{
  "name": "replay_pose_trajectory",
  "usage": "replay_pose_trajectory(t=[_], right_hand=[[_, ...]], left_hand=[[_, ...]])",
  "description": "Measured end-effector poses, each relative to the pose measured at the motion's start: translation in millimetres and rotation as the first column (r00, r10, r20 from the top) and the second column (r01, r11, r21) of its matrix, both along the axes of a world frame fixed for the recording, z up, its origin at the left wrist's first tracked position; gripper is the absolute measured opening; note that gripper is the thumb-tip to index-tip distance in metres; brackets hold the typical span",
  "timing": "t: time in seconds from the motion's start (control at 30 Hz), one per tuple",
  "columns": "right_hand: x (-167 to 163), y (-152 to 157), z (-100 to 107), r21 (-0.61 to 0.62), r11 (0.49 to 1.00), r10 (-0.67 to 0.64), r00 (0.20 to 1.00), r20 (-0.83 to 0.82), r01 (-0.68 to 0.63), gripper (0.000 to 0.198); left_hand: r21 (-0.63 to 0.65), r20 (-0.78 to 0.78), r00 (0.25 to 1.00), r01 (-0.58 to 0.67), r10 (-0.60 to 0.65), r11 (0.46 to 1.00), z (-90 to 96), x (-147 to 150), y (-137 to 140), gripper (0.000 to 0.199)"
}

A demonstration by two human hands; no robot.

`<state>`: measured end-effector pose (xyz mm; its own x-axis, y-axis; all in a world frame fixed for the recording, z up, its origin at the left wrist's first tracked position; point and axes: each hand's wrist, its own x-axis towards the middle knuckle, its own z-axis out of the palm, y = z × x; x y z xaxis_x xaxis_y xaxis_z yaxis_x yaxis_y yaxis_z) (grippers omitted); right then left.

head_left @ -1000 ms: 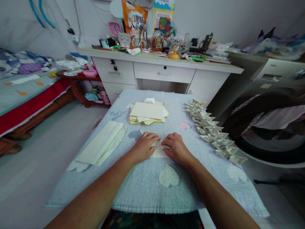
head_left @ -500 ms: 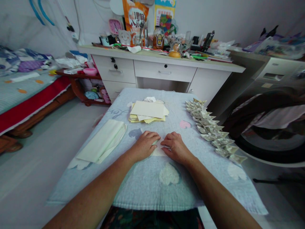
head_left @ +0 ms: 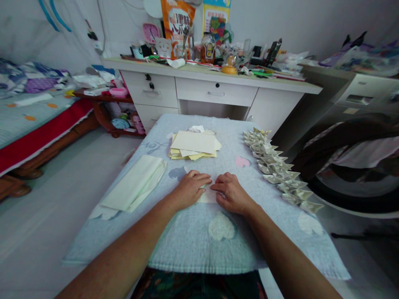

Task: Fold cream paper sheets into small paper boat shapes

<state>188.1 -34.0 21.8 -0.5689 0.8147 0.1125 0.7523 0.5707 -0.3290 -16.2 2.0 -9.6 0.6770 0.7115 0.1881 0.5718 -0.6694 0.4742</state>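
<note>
A small pale sheet of paper (head_left: 207, 197) lies on the cloth-covered table between my hands, mostly hidden under them. My left hand (head_left: 190, 189) grips its left part, with fingers reaching over the paper and the thumb below them. On the right side my right hand (head_left: 230, 192) presses the paper with bent fingers, thumb close to the sheet. The fingertips of both hands nearly meet. Beyond them sits a stack of cream and yellow paper sheets (head_left: 195, 142). Rows of folded paper pieces (head_left: 274, 166) with pointed ends stand to the right.
A folded pale-green bundle (head_left: 135, 182), perhaps paper or cloth, lies at left on the blue tablecloth (head_left: 187, 245). Crumpled white tissue (head_left: 196, 129) is behind the stack. A white desk (head_left: 199, 77) crowded with objects stands beyond, a washing machine (head_left: 358, 137) at right, a bed (head_left: 34, 112) at left.
The fingers of my left hand have stretched slightly to the right across the paper. My right hand has barely shifted, and the other things stay in place.
</note>
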Motion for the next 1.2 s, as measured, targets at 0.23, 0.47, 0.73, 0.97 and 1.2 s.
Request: replay_pose_trajectory(t=[0.23,0.47,0.73,0.97,1.2], right_hand=[[1.8,-0.8,3.1,-0.024,0.999,0.039,0.999,-0.004,-0.039,0.031],[3.6,-1.6,5.8,-0.038,0.998,0.051,0.997,0.051,-0.049,0.028],[-0.2,-11.9,21.7,-0.135,0.991,0.039,0.978,0.205,-0.011,0.044],[0.9,-26.0,31.2,-0.155,0.988,0.054,0.976,0.213,-0.021,0.042],[9.8,-25.4,29.4,-0.145,0.989,0.051,0.991,0.124,-0.033,0.024]], left_hand=[[0.012,0.000,1.000,0.012,-0.012,1.000,2.0,0.1,0.1,0.037],[-0.004,0.016,1.000,-0.007,0.007,1.000,2.7,1.2,-0.1,0.039],[0.057,-0.018,0.998,-0.053,0.054,0.997,2.1,7.6,-1.2,0.034],[0.121,-0.048,0.996,-0.069,0.075,0.990,-0.6,7.4,-1.7,0.036],[0.234,-0.134,0.990,-0.021,0.054,0.972,-0.6,12.1,-7.7,0.024]])
